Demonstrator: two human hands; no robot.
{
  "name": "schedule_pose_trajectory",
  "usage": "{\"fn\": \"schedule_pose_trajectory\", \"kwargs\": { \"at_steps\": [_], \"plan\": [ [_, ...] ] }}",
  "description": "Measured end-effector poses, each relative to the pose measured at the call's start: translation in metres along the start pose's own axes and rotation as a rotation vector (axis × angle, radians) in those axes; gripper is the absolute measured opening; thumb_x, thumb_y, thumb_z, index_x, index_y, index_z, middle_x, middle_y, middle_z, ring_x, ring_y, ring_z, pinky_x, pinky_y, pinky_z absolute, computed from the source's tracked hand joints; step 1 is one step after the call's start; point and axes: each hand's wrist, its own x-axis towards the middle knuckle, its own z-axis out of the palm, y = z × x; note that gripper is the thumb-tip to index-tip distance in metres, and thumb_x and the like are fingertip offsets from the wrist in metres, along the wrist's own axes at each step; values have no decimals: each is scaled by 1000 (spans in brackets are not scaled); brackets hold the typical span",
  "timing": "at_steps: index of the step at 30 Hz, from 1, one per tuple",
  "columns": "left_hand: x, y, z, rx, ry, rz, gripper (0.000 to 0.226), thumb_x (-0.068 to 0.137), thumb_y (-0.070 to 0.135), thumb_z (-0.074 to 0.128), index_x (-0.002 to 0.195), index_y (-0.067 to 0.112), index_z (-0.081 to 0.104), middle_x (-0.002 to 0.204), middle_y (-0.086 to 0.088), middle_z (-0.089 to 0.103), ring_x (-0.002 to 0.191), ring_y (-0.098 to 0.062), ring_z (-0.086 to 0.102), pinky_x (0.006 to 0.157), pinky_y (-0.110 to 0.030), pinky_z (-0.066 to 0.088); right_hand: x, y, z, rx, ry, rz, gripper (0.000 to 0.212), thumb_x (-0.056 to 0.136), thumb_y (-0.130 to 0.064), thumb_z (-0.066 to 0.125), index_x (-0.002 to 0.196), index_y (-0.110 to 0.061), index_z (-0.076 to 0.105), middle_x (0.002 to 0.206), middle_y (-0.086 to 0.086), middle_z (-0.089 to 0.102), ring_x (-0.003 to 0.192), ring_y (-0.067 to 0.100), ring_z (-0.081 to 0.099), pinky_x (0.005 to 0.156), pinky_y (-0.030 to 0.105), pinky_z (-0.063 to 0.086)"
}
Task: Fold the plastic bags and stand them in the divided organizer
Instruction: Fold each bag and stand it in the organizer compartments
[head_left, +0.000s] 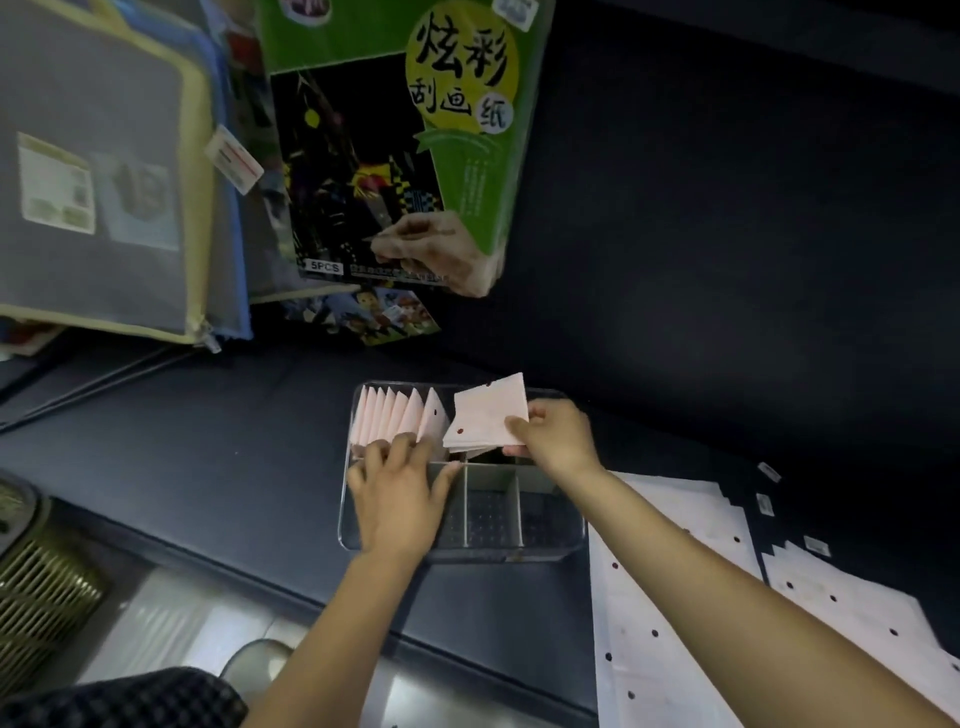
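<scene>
Pinching a folded plastic bag (488, 415) between thumb and fingers, the right hand (558, 436) held it tilted over the far right part of the clear divided organizer (550, 545), which sat on the dark tabletop (208, 457). The left hand (397, 493) lay spread with straight fingers, pressing against a row of folded bags (397, 418) that stood upright in the far left compartment. The near compartments showed no bags. Flat unfolded bags (675, 597) with dark dots lay just right of the organizer. A green scratch-paper pack (415, 130) leaned behind it.
</scene>
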Motion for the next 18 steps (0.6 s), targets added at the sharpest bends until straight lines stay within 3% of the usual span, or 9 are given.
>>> {"fn": "schedule_pose_trajectory", "kwargs": {
  "at_steps": [3,8,13,18],
  "plan": [
    [-4,0,-1,-21,29,8,43,87,45,59,121,19,61,117,-2,61,105,-30,49,85,-43,33,12,-6,19,-296,-21,-86,19,88,-6,54,98,-5,70,95,11,72,70,22,71,66,33,59],
    [-8,-4,1,-47,-2,25,42,87,45,59,122,22,62,121,-3,57,110,-29,45,88,-43,32,21,-17,49,-603,-102,-122,20,90,-13,53,102,-4,67,100,15,69,90,29,67,80,39,56],
    [-14,0,-1,-129,30,17,29,88,38,60,107,17,67,112,-8,55,108,-31,45,87,-44,34,17,-14,62,-602,-66,-82,43,99,-42,38,98,-8,63,94,10,66,86,26,61,64,30,40],
    [-39,29,-6,-330,88,134,18,89,28,61,88,11,65,92,-7,57,88,-26,51,72,-39,44,-7,15,22,-365,68,-189,30,95,-44,46,87,-18,58,74,-4,58,75,19,58,63,31,43]
  ]
}}
